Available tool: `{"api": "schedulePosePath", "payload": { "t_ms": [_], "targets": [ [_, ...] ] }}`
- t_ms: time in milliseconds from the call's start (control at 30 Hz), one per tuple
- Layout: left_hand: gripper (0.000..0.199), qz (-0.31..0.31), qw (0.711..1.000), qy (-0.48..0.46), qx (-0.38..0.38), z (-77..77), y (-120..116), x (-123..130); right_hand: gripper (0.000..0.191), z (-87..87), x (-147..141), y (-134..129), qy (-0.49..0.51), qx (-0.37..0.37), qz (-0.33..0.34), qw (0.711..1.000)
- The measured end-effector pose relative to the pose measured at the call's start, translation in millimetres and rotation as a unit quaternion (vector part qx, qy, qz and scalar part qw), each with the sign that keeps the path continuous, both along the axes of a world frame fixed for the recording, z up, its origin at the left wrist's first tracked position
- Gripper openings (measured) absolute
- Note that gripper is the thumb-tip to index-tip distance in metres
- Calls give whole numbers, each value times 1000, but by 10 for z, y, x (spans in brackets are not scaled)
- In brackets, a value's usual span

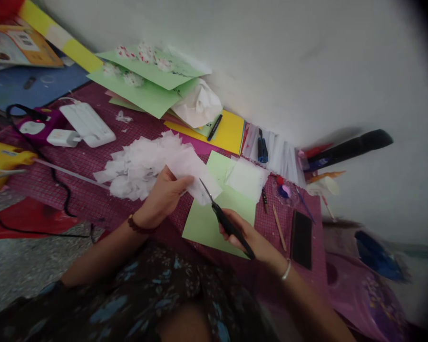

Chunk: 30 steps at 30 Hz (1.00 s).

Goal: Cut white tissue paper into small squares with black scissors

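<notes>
White paper (199,171) looks floppy and easy to rip; left hand (162,194) pinches its edge, a good spot. Right hand (256,237) grips scissors (221,216).

The left edge crops what seems a yellow glue gun (7,156).

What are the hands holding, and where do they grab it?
The right hand holds the scissors by the black handles. The left hand pinches the thin white sheet near its left edge.
</notes>
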<state>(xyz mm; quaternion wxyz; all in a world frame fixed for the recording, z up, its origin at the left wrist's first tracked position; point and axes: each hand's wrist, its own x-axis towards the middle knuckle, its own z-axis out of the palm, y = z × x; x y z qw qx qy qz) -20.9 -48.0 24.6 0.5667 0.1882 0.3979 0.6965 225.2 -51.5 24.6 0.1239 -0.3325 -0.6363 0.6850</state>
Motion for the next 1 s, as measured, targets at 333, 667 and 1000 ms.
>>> {"api": "schedulePosePath", "payload": {
  "t_ms": [333, 667, 1000],
  "targets": [
    [45, -29, 999, 23, -35, -124, -106, 202, 80, -99, -55, 6, -1, -9, -13, 1000],
    [38, -37, 999, -7, -22, -91, -82, 208, 67, -234, -60, -48, -26, -27, -91, 995],
    [12, -78, 994, 31, -63, -110, 23, -70, 70, -167, -25, -63, -47, 39, -65, 996]
  ]
}}
